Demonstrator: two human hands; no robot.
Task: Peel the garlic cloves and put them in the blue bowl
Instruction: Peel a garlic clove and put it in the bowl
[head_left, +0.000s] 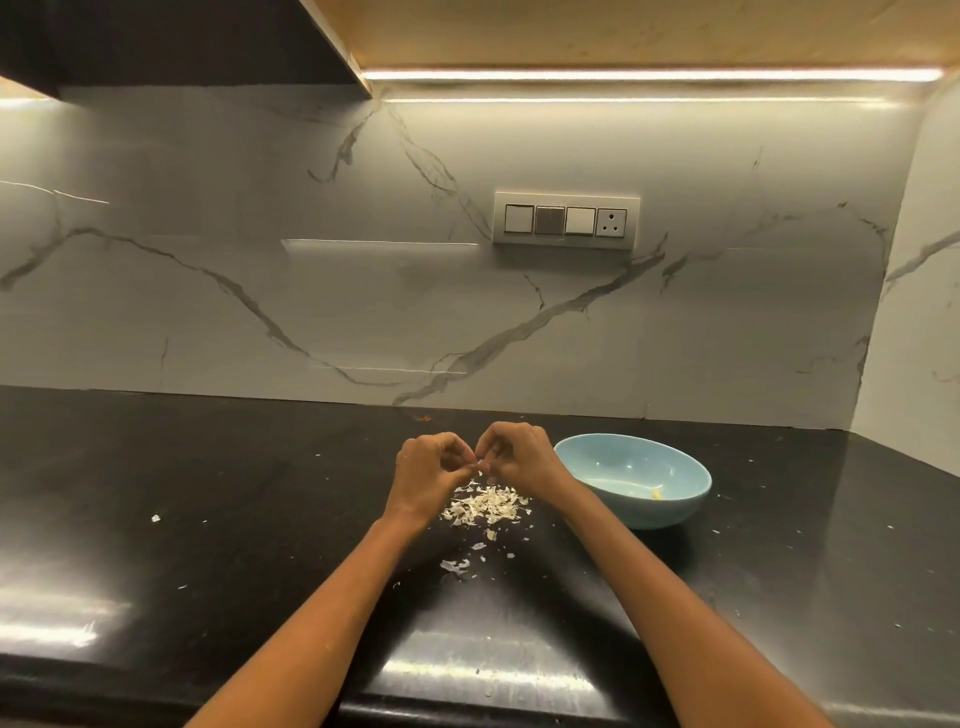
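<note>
While both hands meet above the black stone counter (208, 493), the left hand (428, 470) and right hand (519, 454) pinch one small pale garlic clove (482, 463) between curled fingertips, over a heap of papery white skins (485, 506). The round glossy blue bowl (631, 480) sits just right, one yellowish peeled bit (657, 494) inside.

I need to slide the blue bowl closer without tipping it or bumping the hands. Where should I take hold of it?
Grip the blue bowl by its rim on the right, the side away from the right hand. The rim is open all round, and the counter there is free, so fingers can pinch over the edge.
</note>
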